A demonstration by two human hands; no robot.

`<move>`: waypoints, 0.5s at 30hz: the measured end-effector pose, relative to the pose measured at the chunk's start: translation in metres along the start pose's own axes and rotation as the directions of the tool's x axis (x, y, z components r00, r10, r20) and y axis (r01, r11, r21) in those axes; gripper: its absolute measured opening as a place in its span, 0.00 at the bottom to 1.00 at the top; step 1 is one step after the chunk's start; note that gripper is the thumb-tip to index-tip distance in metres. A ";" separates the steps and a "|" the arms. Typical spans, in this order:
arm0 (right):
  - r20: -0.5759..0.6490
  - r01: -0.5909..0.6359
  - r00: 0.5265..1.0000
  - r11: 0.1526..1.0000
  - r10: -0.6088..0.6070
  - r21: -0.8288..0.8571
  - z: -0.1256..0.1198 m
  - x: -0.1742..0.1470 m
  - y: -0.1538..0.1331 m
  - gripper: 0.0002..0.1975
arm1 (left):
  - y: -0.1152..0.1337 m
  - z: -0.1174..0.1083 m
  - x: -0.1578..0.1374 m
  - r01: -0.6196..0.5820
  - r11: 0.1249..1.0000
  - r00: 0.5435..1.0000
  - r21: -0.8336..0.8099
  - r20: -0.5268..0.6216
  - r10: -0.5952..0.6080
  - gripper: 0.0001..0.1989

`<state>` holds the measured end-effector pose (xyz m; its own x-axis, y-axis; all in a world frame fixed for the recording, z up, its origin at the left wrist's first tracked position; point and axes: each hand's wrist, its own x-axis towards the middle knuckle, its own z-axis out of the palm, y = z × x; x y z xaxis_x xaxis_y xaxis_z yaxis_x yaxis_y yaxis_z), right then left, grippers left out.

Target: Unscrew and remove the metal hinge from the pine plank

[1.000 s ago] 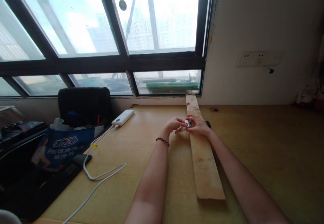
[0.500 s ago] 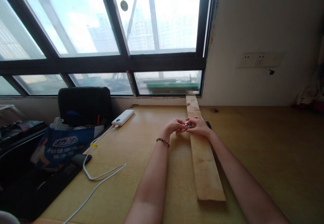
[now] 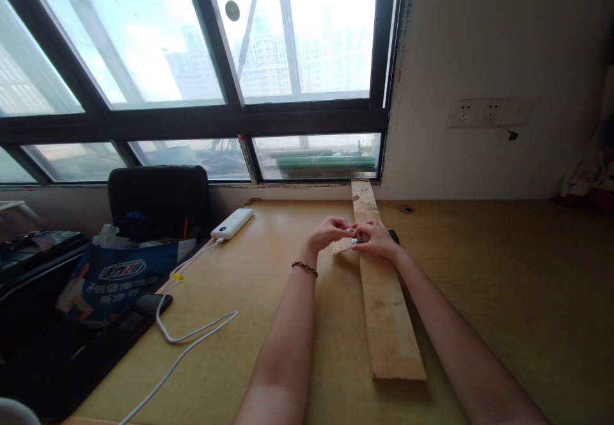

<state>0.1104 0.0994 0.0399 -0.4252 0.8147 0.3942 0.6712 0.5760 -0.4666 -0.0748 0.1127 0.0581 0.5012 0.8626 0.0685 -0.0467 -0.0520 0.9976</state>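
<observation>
One small metal fitting (image 3: 354,240) is over the wooden board (image 3: 391,316), grasped by fingertips of the right hand (image 3: 377,238); whether the left hand (image 3: 330,233) grips or merely touches it, I cannot tell. It looks light, stiff, probably slick — best pinched by its edges.

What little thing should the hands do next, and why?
Maybe the right hand should steady the shiny metal piece while the left hand adjusts it gently: both hands meet at it near the left edge of the wooden board, and it looks small and partly hidden.
</observation>
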 end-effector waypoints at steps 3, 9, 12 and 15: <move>0.000 -0.001 1.000 1.000 0.001 0.004 0.001 0.000 0.001 0.17 | 0.013 -0.005 -0.003 -0.075 0.990 0.995 -0.122 -0.081 0.066 0.14; 0.018 -0.010 1.000 1.000 0.010 0.009 -0.001 0.000 -0.001 0.18 | 0.016 -0.034 -0.008 -0.118 0.945 0.964 -0.305 -0.263 0.036 0.10; 0.016 -0.016 1.000 1.000 0.016 0.009 -0.001 -0.001 -0.002 0.17 | 0.003 -0.048 -0.010 0.047 0.997 0.923 -0.068 -0.378 -0.070 0.10; 0.003 -0.009 1.000 1.000 0.009 0.012 0.000 -0.001 -0.002 0.17 | -0.013 -0.062 -0.023 0.245 0.958 0.854 0.152 -0.502 -0.139 0.12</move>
<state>0.1099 0.0975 0.0404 -0.4210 0.8199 0.3879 0.6677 0.5696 -0.4793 -0.1390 0.1251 0.0425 0.0008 0.9962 -0.0872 0.2089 0.0851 0.9742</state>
